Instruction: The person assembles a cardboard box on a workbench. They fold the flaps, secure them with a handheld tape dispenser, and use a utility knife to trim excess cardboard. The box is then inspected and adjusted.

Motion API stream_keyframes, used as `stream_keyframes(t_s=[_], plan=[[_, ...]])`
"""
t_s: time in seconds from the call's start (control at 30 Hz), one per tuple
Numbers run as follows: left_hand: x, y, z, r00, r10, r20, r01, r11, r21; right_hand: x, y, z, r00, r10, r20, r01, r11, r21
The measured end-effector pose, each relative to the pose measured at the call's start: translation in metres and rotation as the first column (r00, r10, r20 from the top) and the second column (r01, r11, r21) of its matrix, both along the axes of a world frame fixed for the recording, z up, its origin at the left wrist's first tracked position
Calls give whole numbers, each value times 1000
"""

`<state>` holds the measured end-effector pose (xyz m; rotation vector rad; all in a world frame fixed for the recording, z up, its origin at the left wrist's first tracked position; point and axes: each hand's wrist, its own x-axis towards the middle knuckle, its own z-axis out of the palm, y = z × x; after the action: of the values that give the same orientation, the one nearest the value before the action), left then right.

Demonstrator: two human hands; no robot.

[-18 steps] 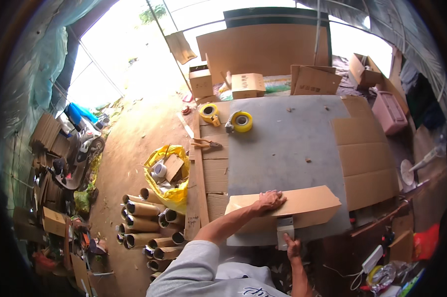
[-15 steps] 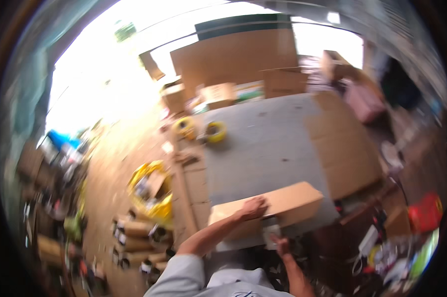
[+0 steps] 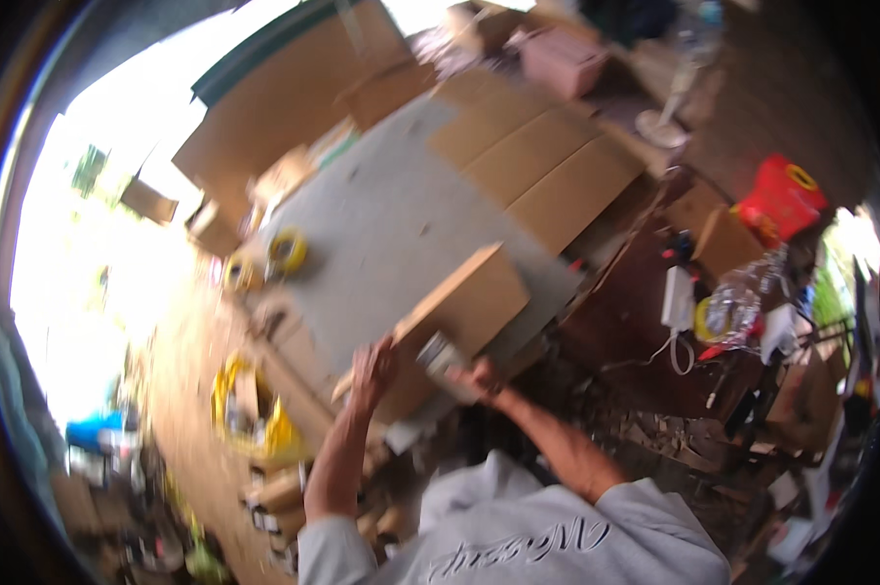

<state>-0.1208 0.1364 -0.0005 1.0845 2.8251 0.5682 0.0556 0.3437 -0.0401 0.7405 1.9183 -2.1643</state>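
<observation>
A long cardboard box (image 3: 484,302) lies aslant at the near edge of a grey-topped table (image 3: 362,210). My left hand (image 3: 373,370) is closed over the box's upper edge near its left end, fingers bent and somewhat blurred. In my right hand (image 3: 479,380) is a greyish tape dispenser (image 3: 444,357), its blunt head against or very close to the box's near side. Motion blur hides its details, and I cannot tell whether tape runs from it. Two yellow tape rolls (image 3: 288,252) stand at the table's far left.
Flattened cardboard (image 3: 542,161) covers the table's right part. A yellow bag (image 3: 250,409) with scraps and several cardboard tubes (image 3: 279,492) sit on the floor at left. To the right are a white power strip (image 3: 678,297), a red bag (image 3: 779,200) and clutter.
The view has turned, so the table and box now slant up to the right. My left hand has shifted from the box's middle toward its left end. The dispenser stays by the near side.
</observation>
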Motion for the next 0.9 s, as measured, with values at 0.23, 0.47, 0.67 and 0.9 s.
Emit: stream_keyframes(t_s=[0.23, 0.47, 0.67, 0.9], plan=[[-19, 0, 23, 990, 103, 100, -98, 994, -54, 72, 0, 1, 994, 2, 111, 19, 982, -189], [-29, 12, 29, 977, 108, 183, -79, 985, -155, 72, 1, 13, 994, -32, 109, 50, 985, -164], [-25, 10, 24, 986, 80, 145, -66, 993, -96, 72, 4, 45, 984, -5, 176, 36, 984, -173], [-22, 10, 28, 981, 114, 160, -91, 986, -142, 87, 6, 144, 979, -65, 196, 114, 961, -252]])
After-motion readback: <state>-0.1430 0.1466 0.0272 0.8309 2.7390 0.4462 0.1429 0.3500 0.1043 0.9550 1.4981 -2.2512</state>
